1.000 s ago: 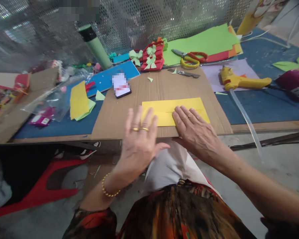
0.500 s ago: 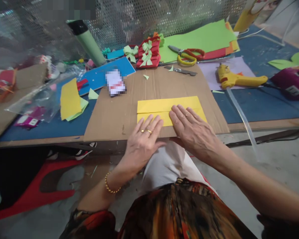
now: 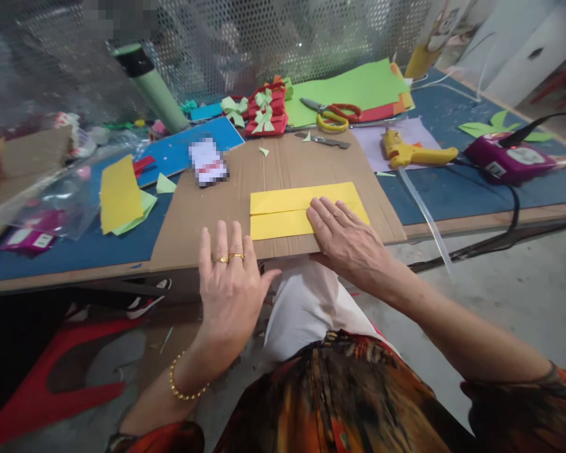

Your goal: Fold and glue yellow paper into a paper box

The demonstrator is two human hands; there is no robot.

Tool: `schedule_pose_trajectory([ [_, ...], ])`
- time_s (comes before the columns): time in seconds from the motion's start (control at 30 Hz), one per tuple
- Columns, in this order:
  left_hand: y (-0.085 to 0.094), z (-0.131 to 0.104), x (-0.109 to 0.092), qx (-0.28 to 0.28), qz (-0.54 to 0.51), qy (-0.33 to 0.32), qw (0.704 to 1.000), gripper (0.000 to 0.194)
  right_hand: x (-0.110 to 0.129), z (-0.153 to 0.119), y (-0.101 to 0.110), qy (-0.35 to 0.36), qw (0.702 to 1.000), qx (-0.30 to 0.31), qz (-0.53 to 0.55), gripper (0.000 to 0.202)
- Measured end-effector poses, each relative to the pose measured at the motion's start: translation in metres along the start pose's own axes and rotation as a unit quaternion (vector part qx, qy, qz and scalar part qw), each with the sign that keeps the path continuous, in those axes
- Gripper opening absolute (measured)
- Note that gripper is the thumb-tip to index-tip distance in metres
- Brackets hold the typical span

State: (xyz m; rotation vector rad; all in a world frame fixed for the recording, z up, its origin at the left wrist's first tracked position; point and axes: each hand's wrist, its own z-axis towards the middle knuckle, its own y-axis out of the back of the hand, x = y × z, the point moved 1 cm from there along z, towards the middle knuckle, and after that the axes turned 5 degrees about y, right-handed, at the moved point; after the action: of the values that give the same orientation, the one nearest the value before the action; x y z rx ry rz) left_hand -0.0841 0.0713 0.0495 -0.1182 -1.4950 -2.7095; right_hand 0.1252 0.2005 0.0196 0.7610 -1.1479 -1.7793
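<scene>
Appears, as a judgement, to be at the flattening of folded yellow paper (image 3: pixel 283 206), lying on a cardboard sheet (image 3: pixel 207 217) at the near edge of the worktop (image 3: pixel 419 201). Probably calls for even pressure along the lengthwise seam, without skewing the meeting edges. Runs left to right along its long axis, tilting slightly to reach farther at the right end; shows no clear front. Rests the right hand (image 3: pixel 351 242) flat over the paper's right part, with fingers mostly together and pinching nothing. Holds the left hand (image 3: pixel 229 277) just beside the near left corner, with fingers spread and grasping nothing; hard to say whether touching the cardboard. Farther out, includes a phone (image 3: pixel 208 160) at far left, scissors (image 3: pixel 331 118) and a metal blade (image 3: pixel 330 142) beyond, and a yellow glue gun (image 3: pixel 419 154) on the right.
</scene>
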Motion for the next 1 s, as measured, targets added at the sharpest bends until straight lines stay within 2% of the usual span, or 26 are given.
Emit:
schedule_pose_trajectory([
  [0.07, -0.004, 0.006, -0.014, 0.001, -0.017, -0.017, 1.0, 0.085, 0.0, 0.0, -0.002, -0.004, 1.0, 0.0, -0.001, 0.075],
  [0.2, -0.034, 0.022, -0.033, 0.039, -0.074, -0.139, 0.987, 0.085, 0.0, 0.002, -0.006, -0.026, 1.0, 0.001, 0.011, 0.066],
  [0.27, -0.048, 0.028, -0.034, 0.049, -0.093, -0.151, 0.983, 0.088, 0.0, 0.002, -0.006, -0.026, 0.999, 0.01, 0.018, 0.064],
  [0.33, -0.055, 0.03, -0.032, 0.04, -0.103, -0.152, 0.982, 0.092, -0.001, 0.003, -0.005, -0.019, 0.999, 0.02, 0.017, 0.065],
  [0.43, -0.054, 0.029, -0.029, 0.023, -0.1, -0.157, 0.982, 0.093, -0.001, 0.0, -0.001, -0.017, 1.0, 0.022, -0.001, 0.066],
  [0.6, -0.048, 0.029, -0.031, 0.033, -0.103, -0.148, 0.983, 0.088, -0.003, -0.018, 0.007, -0.039, 0.998, 0.009, -0.054, 0.073],
  [0.87, -0.049, 0.031, -0.033, 0.049, -0.098, -0.155, 0.982, 0.087, -0.013, -0.068, 0.035, -0.147, 0.978, 0.017, -0.148, 0.073],
  [0.93, -0.049, 0.031, -0.034, 0.053, -0.099, -0.153, 0.982, 0.087, -0.009, -0.068, 0.04, -0.161, 0.975, 0.006, -0.15, 0.083],
  [1.0, -0.047, 0.032, -0.036, 0.062, -0.095, -0.144, 0.983, 0.083, -0.002, -0.058, 0.04, -0.125, 0.985, -0.008, -0.121, 0.091],
])
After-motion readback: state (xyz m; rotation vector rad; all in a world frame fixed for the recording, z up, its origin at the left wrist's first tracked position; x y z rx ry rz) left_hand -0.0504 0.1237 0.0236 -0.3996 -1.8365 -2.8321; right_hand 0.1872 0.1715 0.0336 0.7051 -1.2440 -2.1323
